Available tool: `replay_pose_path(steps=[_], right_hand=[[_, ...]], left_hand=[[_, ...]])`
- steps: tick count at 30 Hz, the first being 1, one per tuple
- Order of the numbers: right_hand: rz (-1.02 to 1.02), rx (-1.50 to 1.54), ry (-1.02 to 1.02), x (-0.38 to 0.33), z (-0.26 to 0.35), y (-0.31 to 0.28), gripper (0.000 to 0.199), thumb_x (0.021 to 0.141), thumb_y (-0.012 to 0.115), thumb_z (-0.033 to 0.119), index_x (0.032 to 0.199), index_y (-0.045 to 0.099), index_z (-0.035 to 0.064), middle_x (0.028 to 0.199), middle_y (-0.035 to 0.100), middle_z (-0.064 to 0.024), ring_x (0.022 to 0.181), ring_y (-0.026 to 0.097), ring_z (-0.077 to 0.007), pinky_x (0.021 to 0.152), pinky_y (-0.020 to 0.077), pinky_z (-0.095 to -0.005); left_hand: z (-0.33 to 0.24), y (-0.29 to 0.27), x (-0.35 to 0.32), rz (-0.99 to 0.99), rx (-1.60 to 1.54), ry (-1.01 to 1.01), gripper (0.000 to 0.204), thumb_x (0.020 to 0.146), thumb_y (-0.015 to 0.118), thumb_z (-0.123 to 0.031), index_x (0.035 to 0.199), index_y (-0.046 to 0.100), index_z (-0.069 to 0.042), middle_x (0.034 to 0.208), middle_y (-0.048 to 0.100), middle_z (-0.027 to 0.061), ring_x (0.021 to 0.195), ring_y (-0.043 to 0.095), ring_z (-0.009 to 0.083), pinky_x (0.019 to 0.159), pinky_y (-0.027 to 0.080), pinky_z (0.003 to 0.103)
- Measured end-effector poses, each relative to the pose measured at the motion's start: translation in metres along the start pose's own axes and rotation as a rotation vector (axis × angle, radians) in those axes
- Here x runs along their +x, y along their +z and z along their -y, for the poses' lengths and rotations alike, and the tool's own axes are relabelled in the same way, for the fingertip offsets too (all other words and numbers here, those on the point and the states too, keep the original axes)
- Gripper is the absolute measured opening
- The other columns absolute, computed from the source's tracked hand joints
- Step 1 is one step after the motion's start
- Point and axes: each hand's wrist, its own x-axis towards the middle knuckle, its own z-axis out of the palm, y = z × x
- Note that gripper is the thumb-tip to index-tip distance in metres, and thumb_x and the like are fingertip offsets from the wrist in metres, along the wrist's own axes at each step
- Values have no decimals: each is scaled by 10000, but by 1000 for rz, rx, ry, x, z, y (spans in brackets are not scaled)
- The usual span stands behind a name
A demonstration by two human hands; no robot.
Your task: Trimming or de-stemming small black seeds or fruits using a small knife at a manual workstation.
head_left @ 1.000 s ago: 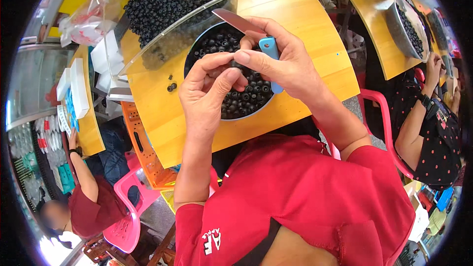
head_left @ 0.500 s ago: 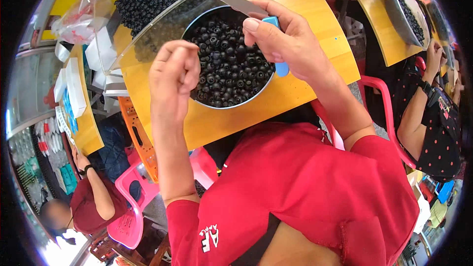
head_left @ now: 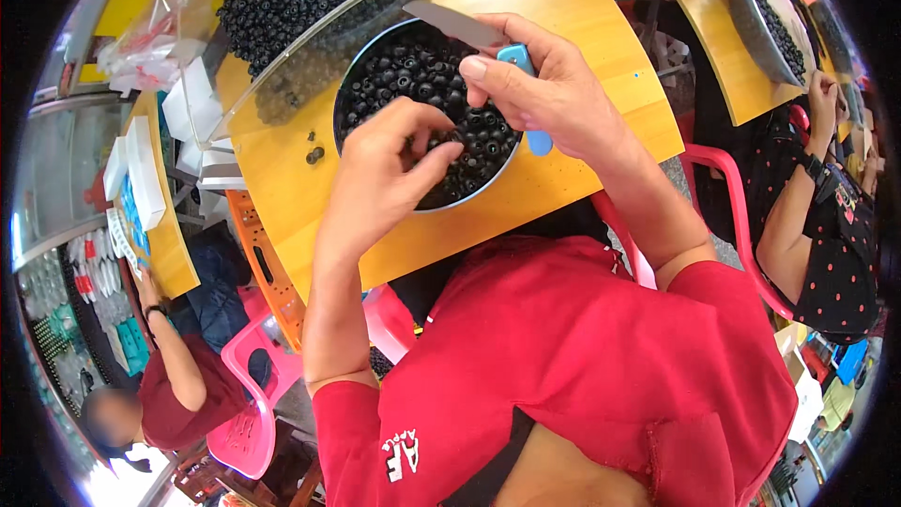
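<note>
Far left: another person [head_left: 174, 385] in dark red top, seated on pink chair [head_left: 246, 413], arm up to a side table w/ white boxes [head_left: 141, 174].
Tray: clear plastic tray [head_left: 310, 56] at top left of yellow table [head_left: 563, 47], heaped w/ small black round pieces.
Stray bit: one black piece [head_left: 314, 155] lies loose on table, just beside tray.
Left hand [head_left: 380, 178]: over near side of bowl, fingers curled down into the black pieces, tips drawn together; can't tell if a piece is pinched.
Bowl [head_left: 427, 99]: round, dark, metal rim, centre of table, full of black ring-like pieces.
Knife [head_left: 479, 38]: blue handle, grey blade pointing up-left over bowl.
Right hand [head_left: 554, 94]: clamped on knife handle, thumb along top, above bowl's right side.
Far right: second bowl [head_left: 765, 19] of black pieces on next table; another person's arm [head_left: 798, 216], dotted black top, beside it.
</note>
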Motion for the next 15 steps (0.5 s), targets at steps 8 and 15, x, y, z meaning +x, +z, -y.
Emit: replay_pose_path(steps=[8,15], right_hand=[[86,135,91,0,-4,11,411,901,642,169,1270,520,36,680,500,68,496,367,13,424,267,-161],[119,299,128,1,-7,9,414,902,634,146,1283,506,46,754,553,72,501,364,22,428,277,-147]], left_hand=[[-2,4,1,-298,-456,142,221,808,681,41,1000,607,-39,798,435,-41,659,417,18,549,343,157],[4,9,2,-367,-466,147,233,798,696,38,1007,624,-36,856,464,-25,698,443,29,568,361,157]])
